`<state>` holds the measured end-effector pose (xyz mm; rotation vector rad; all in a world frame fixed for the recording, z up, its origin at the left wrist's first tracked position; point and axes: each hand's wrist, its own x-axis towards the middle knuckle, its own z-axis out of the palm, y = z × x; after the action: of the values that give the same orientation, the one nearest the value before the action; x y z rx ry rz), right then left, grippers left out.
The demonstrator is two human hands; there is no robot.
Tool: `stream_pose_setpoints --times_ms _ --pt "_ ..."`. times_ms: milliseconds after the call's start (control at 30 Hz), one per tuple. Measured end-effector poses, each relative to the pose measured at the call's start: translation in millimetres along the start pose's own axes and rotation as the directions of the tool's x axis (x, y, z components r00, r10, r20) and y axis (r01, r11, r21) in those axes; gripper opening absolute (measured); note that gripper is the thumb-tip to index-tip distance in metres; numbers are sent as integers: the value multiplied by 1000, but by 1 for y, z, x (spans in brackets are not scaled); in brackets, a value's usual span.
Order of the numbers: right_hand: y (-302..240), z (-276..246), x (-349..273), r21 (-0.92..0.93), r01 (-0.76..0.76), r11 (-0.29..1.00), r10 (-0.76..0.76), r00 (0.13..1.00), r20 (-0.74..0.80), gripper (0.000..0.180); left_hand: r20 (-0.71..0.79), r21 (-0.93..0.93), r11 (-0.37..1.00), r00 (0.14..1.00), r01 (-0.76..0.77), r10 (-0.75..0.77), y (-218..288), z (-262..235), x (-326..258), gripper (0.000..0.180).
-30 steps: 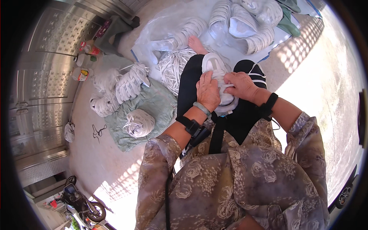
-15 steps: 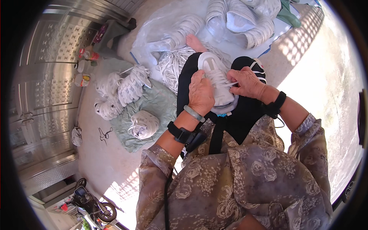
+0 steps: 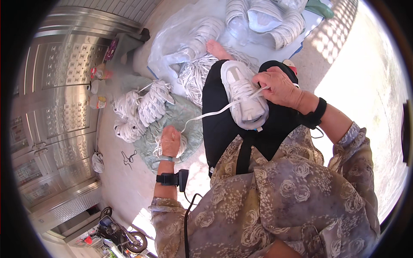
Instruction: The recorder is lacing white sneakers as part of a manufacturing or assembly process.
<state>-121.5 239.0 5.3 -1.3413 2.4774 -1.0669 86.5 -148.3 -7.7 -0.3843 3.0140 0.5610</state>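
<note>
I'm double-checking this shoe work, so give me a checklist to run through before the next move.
1. White mesh-toed sneaker upright on the black-covered lap: ok.
2. Right hand pinching the thin white lace: ok.
3. Lace's visible stretch between the hands free of knots: ok.
4. Left hand gripping the lace's far end: cannot tell.
5. Both hands at the sneaker: not ok; the left is out over the crumpled pale-green sheet.

Left grip (image 3: 170,142) now off shoe (image 3: 243,88)
</note>
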Motion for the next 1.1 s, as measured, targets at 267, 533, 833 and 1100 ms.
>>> stream_pose_setpoints --times_ms 267,533,833,1100 --pt "-4 -22 0 -420 92 903 -36 990 139 35 -109 -35 884 881 -466 460 154 32 64 32" --pt "-4 -6 9 -73 79 994 -99 934 -342 24 136 289 727 779 -623 613 165 36 67 6" --pt "-6 24 12 15 73 997 -71 988 -135 21 324 494 821 937 -285 129 67 -25 21 16" --pt "6 16 -8 103 -10 995 5 999 49 21 375 640 757 913 -130 -160 -6 -25 0 20"
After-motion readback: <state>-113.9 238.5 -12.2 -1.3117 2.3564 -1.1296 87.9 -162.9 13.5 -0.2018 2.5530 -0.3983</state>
